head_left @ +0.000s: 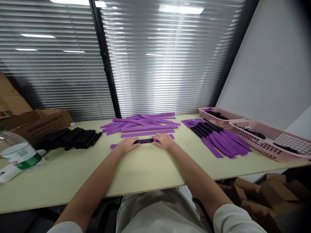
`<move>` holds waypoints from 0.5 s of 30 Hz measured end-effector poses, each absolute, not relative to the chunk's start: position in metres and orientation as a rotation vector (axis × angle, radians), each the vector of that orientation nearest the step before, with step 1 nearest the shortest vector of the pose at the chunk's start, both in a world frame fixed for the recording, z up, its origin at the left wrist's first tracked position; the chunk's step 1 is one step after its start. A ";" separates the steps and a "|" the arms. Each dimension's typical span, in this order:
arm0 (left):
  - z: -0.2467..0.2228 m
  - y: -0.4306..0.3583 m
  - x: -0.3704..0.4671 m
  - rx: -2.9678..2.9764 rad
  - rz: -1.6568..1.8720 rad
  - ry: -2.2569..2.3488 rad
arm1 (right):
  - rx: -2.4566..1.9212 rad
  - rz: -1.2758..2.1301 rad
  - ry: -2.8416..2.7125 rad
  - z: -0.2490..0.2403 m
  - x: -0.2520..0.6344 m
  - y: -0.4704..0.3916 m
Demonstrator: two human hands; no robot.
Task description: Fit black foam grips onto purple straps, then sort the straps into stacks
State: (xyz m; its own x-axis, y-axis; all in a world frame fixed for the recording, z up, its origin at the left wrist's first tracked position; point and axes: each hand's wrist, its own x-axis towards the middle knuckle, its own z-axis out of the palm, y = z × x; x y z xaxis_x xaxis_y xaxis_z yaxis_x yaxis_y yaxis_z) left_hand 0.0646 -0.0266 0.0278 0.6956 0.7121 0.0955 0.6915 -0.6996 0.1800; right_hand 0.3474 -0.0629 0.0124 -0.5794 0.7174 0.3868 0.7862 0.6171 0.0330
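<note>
A black grip with purple stripes (145, 141) lies across the table between my hands, on a purple strap whose ends show past both hands. My left hand (128, 144) is closed on the grip's left end. Its right end is held by my right hand (163, 141), fingers wrapped over it. Just behind lies a single flat purple strap (148, 133), and beyond that a loose pile of purple straps (141, 123). To the right, several purple straps with black grips (206, 129) lie side by side.
Black foam grips (77, 137) are stacked at the left, near a cardboard box (48, 124) and a plastic bottle (21, 153). Two pink baskets (267, 142) with black items stand at the right. The table's front edge (145, 189) runs before my body; cardboard boxes sit below right.
</note>
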 end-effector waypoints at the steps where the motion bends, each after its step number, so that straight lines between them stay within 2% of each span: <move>1: 0.027 -0.026 0.064 2.758 0.255 1.140 | -1.211 -0.278 -2.508 0.012 0.348 -0.063; 15: 0.019 -0.015 0.049 2.721 0.485 0.938 | -1.385 0.074 -2.392 0.008 0.353 -0.067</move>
